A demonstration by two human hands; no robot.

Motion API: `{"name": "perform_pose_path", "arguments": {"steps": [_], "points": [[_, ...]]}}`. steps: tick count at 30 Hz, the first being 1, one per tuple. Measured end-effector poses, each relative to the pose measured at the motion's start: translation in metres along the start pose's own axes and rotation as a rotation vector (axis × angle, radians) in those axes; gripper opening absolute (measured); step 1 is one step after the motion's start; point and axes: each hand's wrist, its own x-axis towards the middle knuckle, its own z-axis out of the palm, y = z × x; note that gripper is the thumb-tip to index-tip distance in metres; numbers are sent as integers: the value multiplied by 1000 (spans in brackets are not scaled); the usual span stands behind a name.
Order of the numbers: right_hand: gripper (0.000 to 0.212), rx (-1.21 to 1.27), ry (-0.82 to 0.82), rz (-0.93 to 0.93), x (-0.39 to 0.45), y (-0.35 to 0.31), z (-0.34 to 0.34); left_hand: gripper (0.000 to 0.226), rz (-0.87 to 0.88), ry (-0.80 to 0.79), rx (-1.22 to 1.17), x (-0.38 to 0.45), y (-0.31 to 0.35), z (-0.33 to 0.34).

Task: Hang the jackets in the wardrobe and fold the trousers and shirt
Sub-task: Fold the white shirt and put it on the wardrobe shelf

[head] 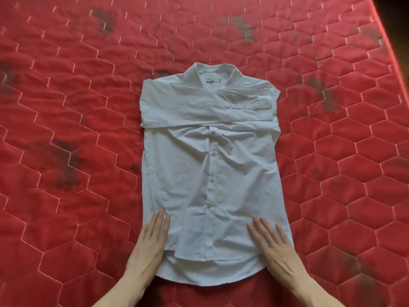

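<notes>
A person's two bare hands lie flat on a white shirt spread out on a bed. The left hand rests palm down on the shirt's lower left edge, fingers straight and held together, partly on the cloth and partly on the cover beside it. The right hand rests palm down on the lower right part of the shirt, fingers straight and slightly fanned. Neither grip closes on anything; both are released and simply press on the fabric.

The shirt lies front up in the middle of the bed, collar at the far end and curved hem nearest the person. It is thin, creased cotton-like cloth with a row of small pale buttons running down the centre. Both sleeves are folded across the chest, forming a horizontal band; a buttoned cuff lies toward the right side. The sides are tucked in, giving the body a narrow, roughly rectangular outline.

The bed cover is red quilted fabric, stitched in a pale hexagon pattern, with dark smudged patches scattered over it.
</notes>
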Motion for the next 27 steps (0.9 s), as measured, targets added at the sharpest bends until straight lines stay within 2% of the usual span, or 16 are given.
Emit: {"name": "perform_pose_path", "arguments": {"steps": [4, 8, 12, 15, 19, 23, 25, 27], "points": [[77, 65, 23, 250, -9, 7, -5, 69, 30, 55, 57, -17, -27, 1], [98, 99, 23, 453, -40, 24, -4, 80, 87, 63, 137, -39, -54, -1], [97, 91, -117, 457, -58, 31, -8, 92, 119, 78, 190, -52, -61, -4], [93, 65, -175, 462, -63, 25, -8, 91, 56, 28, 141, -58, -59, -3], [98, 28, -97, 347, -64, 18, -13, 81, 66, -37, 113, -56, -49, -5], [101, -8, -28, 28, -44, 2, -20, 94, 209, 91, 93, -39, -11, 5], [87, -2, -23, -133, -25, -13, -20, 89, 293, 164, 76, -24, 10, 5], [70, 10, -75, -227, -7, -26, -16, 82, 349, 169, 58, -9, 26, 4]]}}
